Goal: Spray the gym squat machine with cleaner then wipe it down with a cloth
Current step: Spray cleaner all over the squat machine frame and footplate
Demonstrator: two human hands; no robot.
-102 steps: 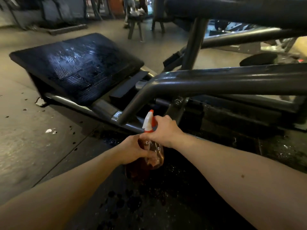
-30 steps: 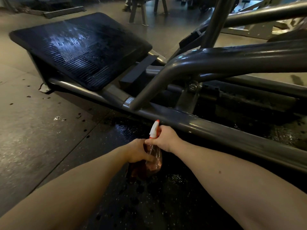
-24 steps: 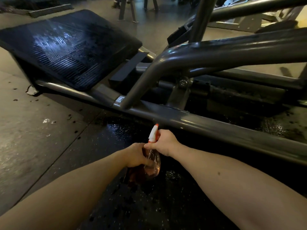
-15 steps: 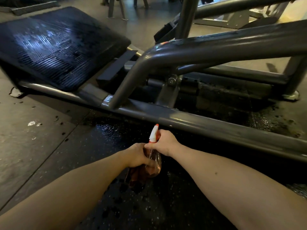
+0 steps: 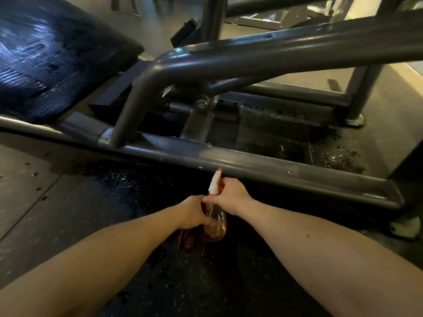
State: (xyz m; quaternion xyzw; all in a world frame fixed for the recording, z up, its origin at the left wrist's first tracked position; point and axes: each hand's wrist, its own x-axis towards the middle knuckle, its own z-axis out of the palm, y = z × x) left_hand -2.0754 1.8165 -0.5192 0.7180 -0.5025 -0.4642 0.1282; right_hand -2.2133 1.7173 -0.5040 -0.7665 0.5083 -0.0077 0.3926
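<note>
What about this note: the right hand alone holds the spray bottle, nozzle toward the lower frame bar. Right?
Not alone. The head view shows the left hand also gripping the spray bottle, at its body, while the right hand holds its trigger head, nozzle toward the lower frame bar.

Dim indoor light throughout; the brightest zone is the pale floor [image 5: 389,92] at upper right. Soft overhead highlights streak the upper frame tube [image 5: 251,56] and the lower rail [image 5: 251,165]. The wet mat [image 5: 128,186] shows speckled glints. The ribbed footplate [image 5: 45,56] is motion-blurred, with a bluish sheen. Deep shadow lies under the frame. Straight tubes bow toward the picture edges.
</note>
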